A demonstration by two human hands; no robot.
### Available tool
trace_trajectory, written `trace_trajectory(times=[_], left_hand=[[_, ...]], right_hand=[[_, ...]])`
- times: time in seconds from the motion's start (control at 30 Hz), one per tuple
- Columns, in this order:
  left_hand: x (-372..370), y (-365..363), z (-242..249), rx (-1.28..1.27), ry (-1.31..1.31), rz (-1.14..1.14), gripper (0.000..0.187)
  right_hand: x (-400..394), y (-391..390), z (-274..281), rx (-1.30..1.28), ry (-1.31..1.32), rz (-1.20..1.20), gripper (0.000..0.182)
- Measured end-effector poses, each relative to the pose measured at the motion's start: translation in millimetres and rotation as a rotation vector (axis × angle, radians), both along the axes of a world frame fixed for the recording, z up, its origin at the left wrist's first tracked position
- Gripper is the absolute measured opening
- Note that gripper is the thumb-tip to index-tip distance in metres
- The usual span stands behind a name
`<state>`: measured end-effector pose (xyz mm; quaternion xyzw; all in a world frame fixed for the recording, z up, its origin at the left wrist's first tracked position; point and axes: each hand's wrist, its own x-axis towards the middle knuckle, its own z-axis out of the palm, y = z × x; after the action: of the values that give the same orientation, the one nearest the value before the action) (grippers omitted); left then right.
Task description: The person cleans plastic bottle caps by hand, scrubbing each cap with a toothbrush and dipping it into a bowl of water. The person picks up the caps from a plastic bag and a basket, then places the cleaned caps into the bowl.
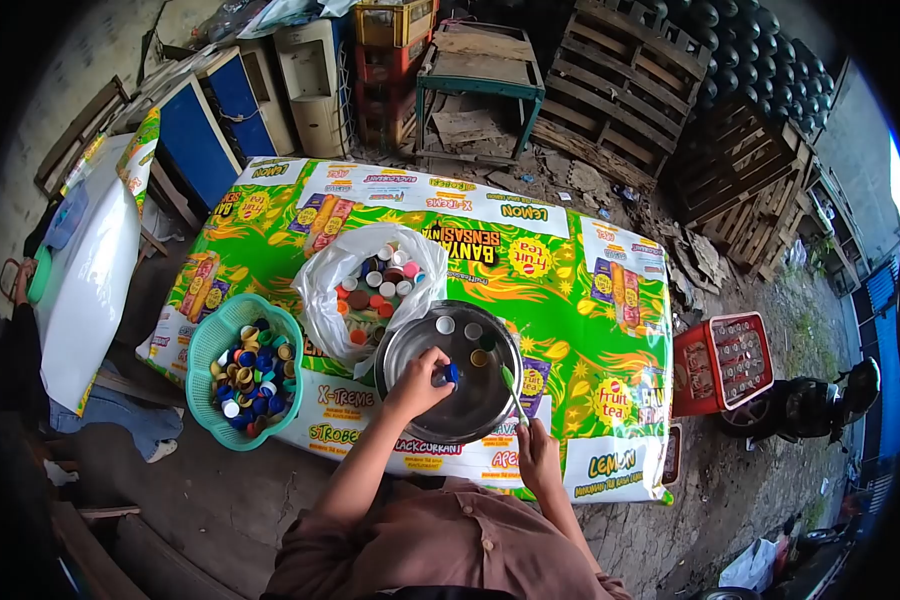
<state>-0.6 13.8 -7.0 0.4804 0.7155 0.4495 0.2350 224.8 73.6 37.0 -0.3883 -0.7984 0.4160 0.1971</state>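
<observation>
My left hand (422, 385) pinches a blue bottle cap (451, 373) over a round metal basin (395, 350). In the basin lie a few loose caps, among them a white cap (445, 325) and a yellowish cap (479, 358). At the basin's right rim, my right hand (538, 452) is closed around a slim tool (513, 391), green at its far end and paler toward my fingers; its exact kind does not show. Behind the basin is an open white plastic bag (322, 290) of mixed caps. A green plastic basket (199, 385) full of colored caps sits left of it.
Printed green-and-white sheeting covers the table (590, 350). To its right stands a red crate (695, 362) near a parked motorcycle (820, 405). Wooden pallets (620, 85) and a small green-framed table (480, 60) are behind. At far left, another person's hand (22, 283) holds a green container.
</observation>
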Motion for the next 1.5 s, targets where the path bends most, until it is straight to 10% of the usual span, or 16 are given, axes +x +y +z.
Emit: trace_trajectory(times=[0.4,1.5], left_hand=[[31.6,-5.8,30.9,0.317,-0.39,0.123,0.05],[39.2,-7.4,27.7,0.416,-0.4,0.175,0.057]], right_hand=[[-25.3,-2.2,-2.2,0.032,-0.13,0.18,0.014],[-24.0,-5.8,-13.2,0.045,-0.073,0.064,0.016]])
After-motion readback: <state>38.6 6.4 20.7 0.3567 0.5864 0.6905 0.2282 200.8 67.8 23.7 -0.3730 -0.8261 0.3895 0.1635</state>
